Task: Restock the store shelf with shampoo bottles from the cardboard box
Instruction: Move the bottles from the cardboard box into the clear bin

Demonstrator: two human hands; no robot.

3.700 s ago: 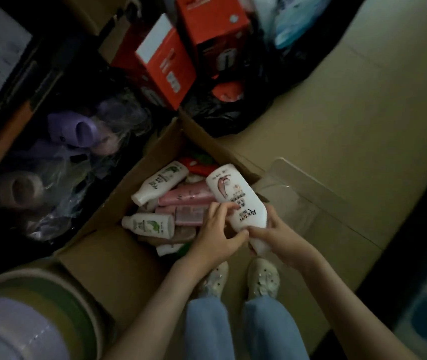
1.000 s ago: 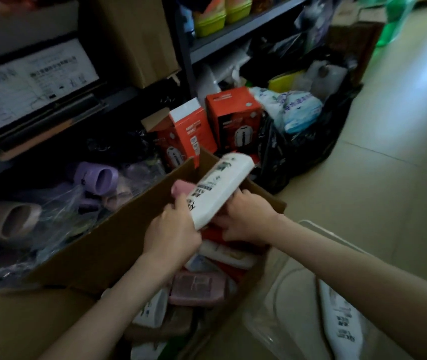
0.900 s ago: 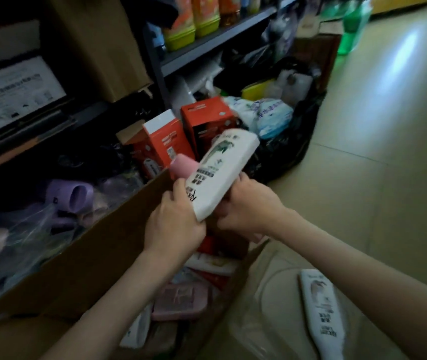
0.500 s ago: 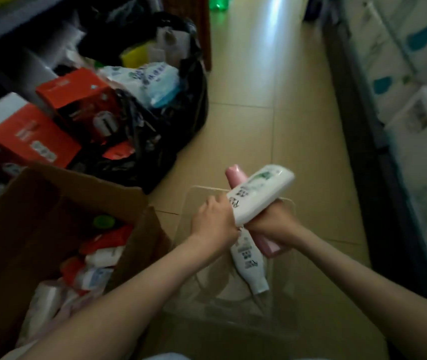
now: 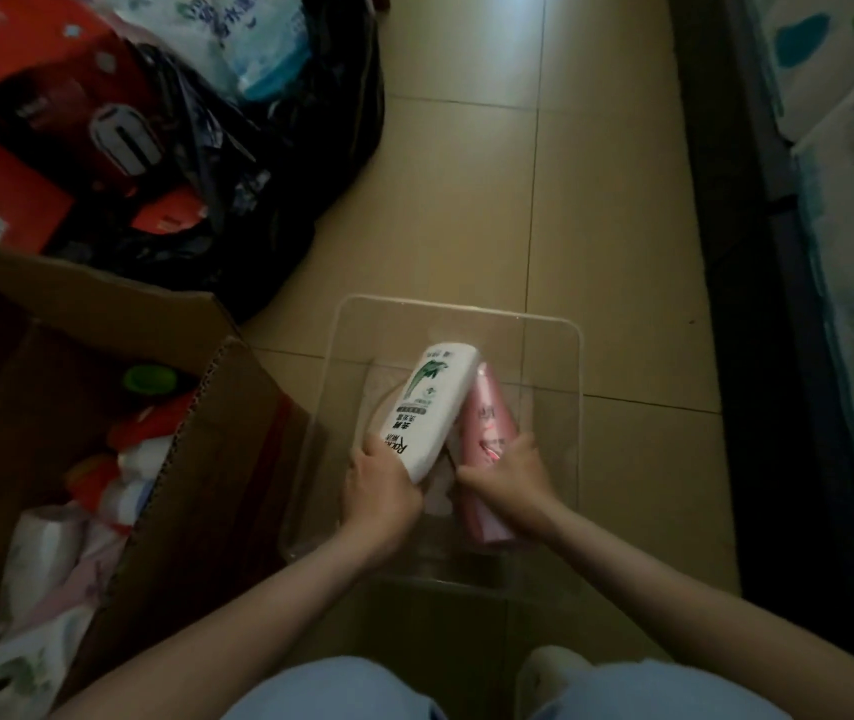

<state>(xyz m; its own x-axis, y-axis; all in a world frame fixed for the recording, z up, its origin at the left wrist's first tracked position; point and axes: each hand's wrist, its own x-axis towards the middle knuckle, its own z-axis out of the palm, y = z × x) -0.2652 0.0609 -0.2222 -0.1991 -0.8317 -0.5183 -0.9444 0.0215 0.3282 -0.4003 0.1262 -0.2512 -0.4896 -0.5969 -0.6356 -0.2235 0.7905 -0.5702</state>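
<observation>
As I read the head view: one camera, tipped down at the floor between box and bin.
Left hand (image 5: 381, 491): clasped round the near end of the white bottle (image 5: 430, 407), whose far end points away from me.
Right hand (image 5: 510, 475): closed round the middle of the pink bottle (image 5: 487, 423).
Bottles, relation: side by side and touching along their length, both tilted, both inside the walls of the clear bin (image 5: 466, 306).
Bin, contents: a pale shape shows between the hands; I cannot tell what it is.
Cardboard box (image 5: 196, 459): open, just left of the bin, with more white, pink and red containers in it.
Change: a second ago both bottles were held over the cardboard box; half a second ago they were above the bin; now they are low inside it.
Meaning: I judge this a staging step. Two bottles have left the box, none has reached a shelf, and letting go looks near.
Store shelf: I cannot pick out the one to be restocked from here.
Surroundings: black bag (image 5: 279, 200) and red cartons (image 5: 25, 148) behind the box.
</observation>
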